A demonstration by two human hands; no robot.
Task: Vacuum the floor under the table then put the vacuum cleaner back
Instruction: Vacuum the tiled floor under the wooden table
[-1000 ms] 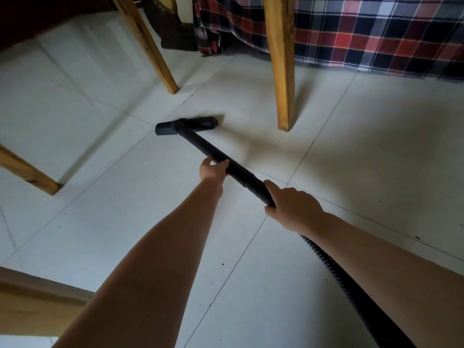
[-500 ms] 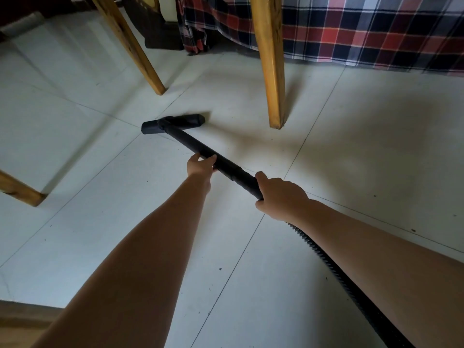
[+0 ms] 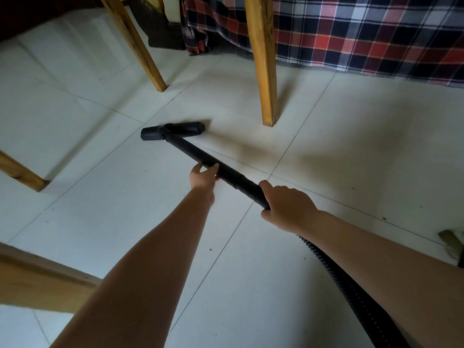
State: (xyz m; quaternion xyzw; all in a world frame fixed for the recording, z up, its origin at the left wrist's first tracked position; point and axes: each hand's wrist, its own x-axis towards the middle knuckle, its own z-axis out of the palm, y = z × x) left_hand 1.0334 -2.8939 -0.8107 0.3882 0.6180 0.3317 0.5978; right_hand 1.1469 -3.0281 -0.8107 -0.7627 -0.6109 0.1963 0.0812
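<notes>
A black vacuum wand (image 3: 190, 149) runs from my hands forward and left to its flat floor head (image 3: 173, 130), which lies on the white tiled floor (image 3: 100, 197) between the wooden table legs. My left hand (image 3: 203, 177) grips the wand about halfway along. My right hand (image 3: 286, 207) grips the wand's near end, where the ribbed black hose (image 3: 346, 285) starts and trails back to the lower right. The vacuum's body is out of view.
One thick wooden leg (image 3: 263, 71) stands just right of the floor head, another leg (image 3: 135, 43) behind it to the left, a third (image 3: 22, 174) at far left. A plaid cloth (image 3: 351, 33) hangs at the back. A wooden beam (image 3: 37, 285) crosses the lower left.
The floor head and both hands sit slightly nearer to me and further from the back legs than half a second ago. Both grips are unchanged. The view has shifted a little.
</notes>
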